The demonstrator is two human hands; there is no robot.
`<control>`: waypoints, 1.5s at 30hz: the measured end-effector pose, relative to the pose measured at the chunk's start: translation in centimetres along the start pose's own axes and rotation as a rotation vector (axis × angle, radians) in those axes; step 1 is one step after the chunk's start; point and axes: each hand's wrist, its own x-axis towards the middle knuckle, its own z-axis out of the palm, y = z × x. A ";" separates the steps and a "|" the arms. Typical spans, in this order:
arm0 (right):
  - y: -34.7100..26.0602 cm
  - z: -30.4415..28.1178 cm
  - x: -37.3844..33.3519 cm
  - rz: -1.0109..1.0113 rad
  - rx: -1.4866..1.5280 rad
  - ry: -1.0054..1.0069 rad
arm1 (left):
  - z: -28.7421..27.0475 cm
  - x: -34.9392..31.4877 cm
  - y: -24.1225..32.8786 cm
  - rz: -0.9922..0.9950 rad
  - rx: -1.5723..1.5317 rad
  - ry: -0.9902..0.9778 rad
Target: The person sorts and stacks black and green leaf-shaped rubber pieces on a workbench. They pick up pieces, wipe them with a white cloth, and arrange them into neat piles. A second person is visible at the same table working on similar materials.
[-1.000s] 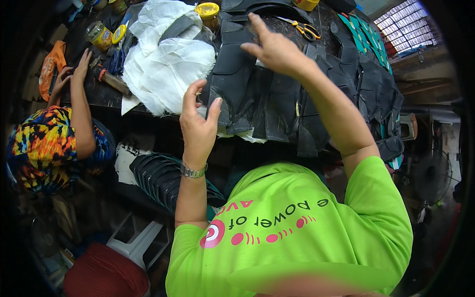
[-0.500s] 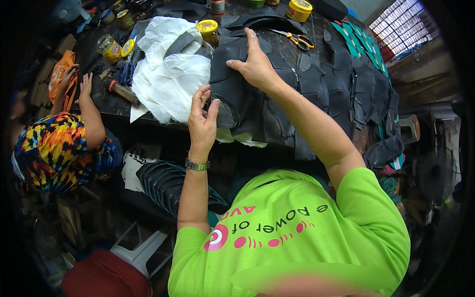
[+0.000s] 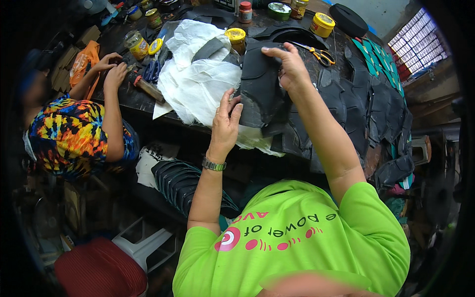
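A black leather-like cut piece (image 3: pixel 260 74) with curved seams lies between my hands at the table's near edge. My left hand (image 3: pixel 226 126), with a metal-banded watch at the wrist, has its fingers and thumb closed at the piece's lower left edge. Over the upper right edge, my right hand (image 3: pixel 293 69) is bent, its fingers curled round the piece. Part of its grip is hidden. Crumpled white cloth (image 3: pixel 200 89) lies just left of the piece, with a dark scrap (image 3: pixel 208 49) on it. More black cut pieces (image 3: pixel 346 99) overlap to the right.
Orange-handled scissors (image 3: pixel 321 55) and yellow-lidded jars (image 3: pixel 236 37) lie beyond my hands. A hammer (image 3: pixel 148 89) rests left of the cloth. At the far left, a co-worker in a colourful shirt (image 3: pixel 74 133) works at the table. A stack of dark pieces (image 3: pixel 180 180) sits below the edge.
The whole view has shifted, so things appear farther right and lower. My right hand has gone from spread fingers to curled ones at the black piece's edge. The co-worker's hands have come closer together.
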 end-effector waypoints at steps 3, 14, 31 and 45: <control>-1.1 -0.3 0.2 -0.078 0.123 -0.116 | -0.1 0.0 0.1 0.030 -0.010 0.019; -13.8 -3.9 8.0 -0.550 0.258 -0.460 | -1.1 -0.9 0.2 -0.091 -0.113 0.028; -0.8 -11.8 27.5 -0.822 -0.935 0.460 | -0.5 -2.2 -0.1 0.045 -0.189 0.169; -6.2 -12.5 -0.1 -0.202 -1.291 -0.290 | 5.5 -1.0 4.7 0.012 0.073 -0.234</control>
